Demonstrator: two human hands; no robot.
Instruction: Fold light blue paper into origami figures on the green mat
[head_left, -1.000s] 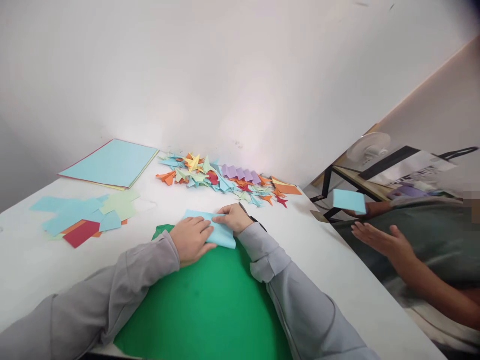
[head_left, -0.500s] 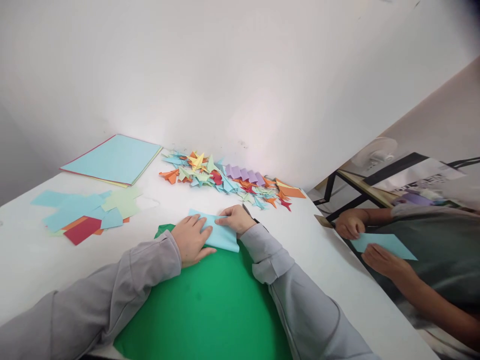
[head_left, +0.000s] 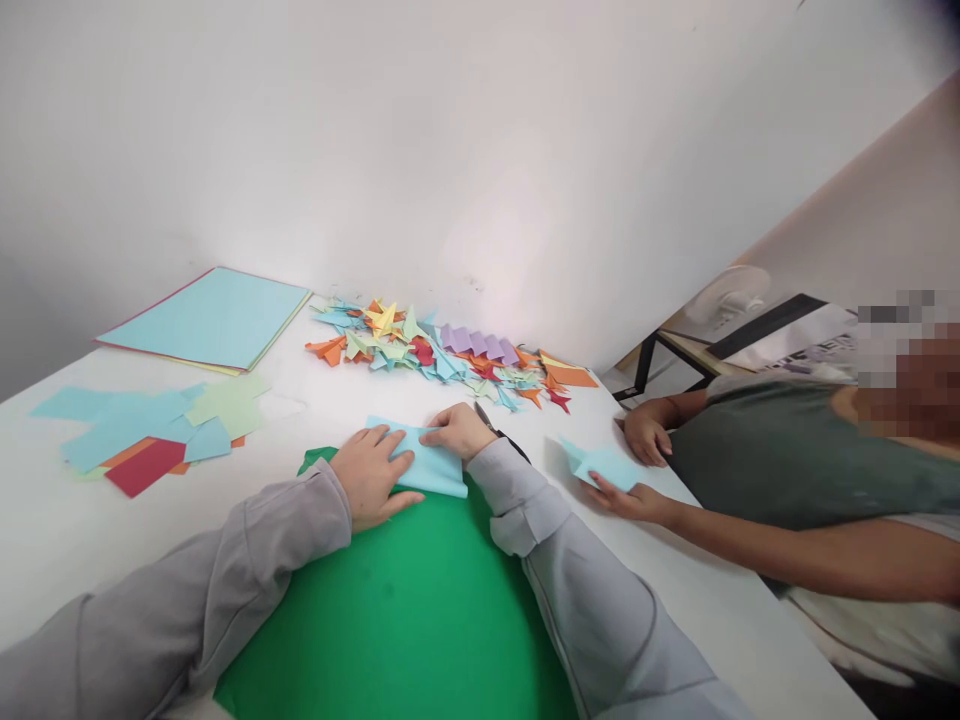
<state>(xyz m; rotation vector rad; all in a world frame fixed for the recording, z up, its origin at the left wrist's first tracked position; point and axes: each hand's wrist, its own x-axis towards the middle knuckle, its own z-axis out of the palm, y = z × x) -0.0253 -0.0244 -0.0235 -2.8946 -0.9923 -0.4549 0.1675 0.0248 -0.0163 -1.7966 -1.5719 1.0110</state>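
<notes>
A folded sheet of light blue paper (head_left: 431, 470) lies under both my hands, with its near edge over a large smooth green surface (head_left: 420, 600). My left hand (head_left: 375, 475) rests flat on the left part of the paper, fingers spread. At the paper's right side, my right hand (head_left: 459, 435) is closed, thumb and fingers pinching its upper edge. A slim dark object (head_left: 512, 445) with a pointed tip lies beside my right wrist, partly hidden; its kind I cannot make out.
Folded paper shapes (head_left: 390, 345) in many colours pile up by the wall, near a purple pleated strip (head_left: 480, 343). Large coloured sheets (head_left: 210, 315) and loose cut pieces (head_left: 150, 420) lie left. At right, a co-worker's hand (head_left: 630, 500) holds light blue paper (head_left: 604, 465) over the table.
The co-worker's blue paper has come leftward over the table, and one of that person's hands has let go of it. My hands keep their places on my paper; the view has shifted slightly.
</notes>
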